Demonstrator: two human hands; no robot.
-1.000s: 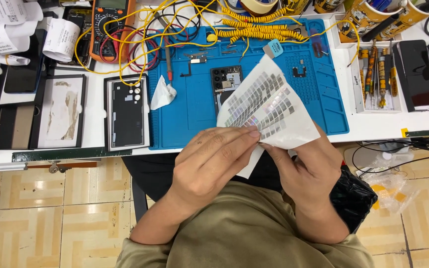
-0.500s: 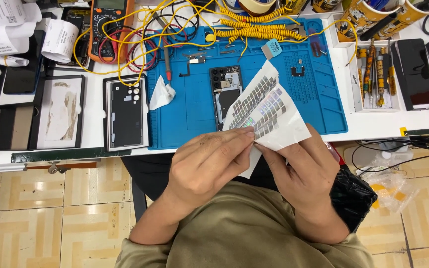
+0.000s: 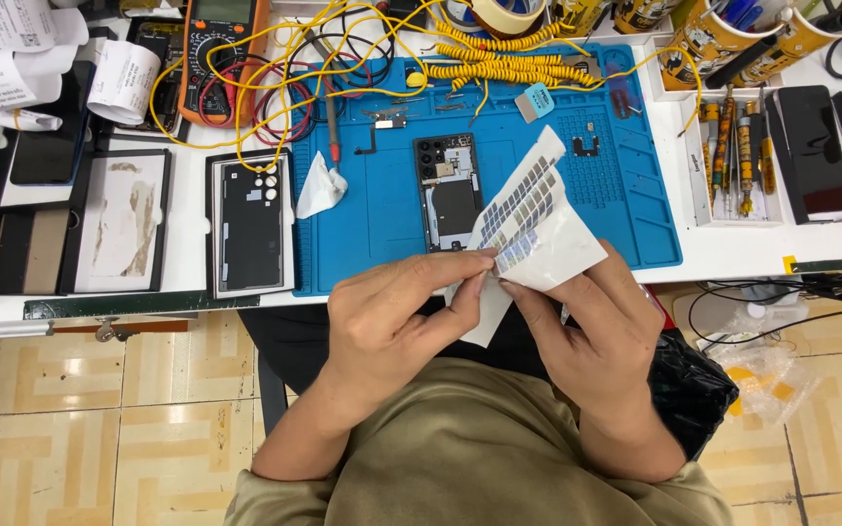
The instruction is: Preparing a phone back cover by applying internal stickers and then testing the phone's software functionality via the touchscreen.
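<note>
My left hand and my right hand meet over my lap, just in front of the table edge. Together they hold a white sticker sheet with rows of small grey stickers. The left thumb and forefinger pinch its lower edge, and the right fingers support it from below. Behind the sheet, an opened dark phone lies on the blue work mat, its lower right corner hidden by the sheet.
A phone back cover lies left of the mat, beside a crumpled white wipe. Yellow cables, an orange multimeter, a screwdriver tray, dark phones and paper rolls crowd the table. Tiled floor lies below.
The sheet and both hands have shifted slightly to the right and up in view, and the left fingers have closed further onto the sheet's lower edge.
</note>
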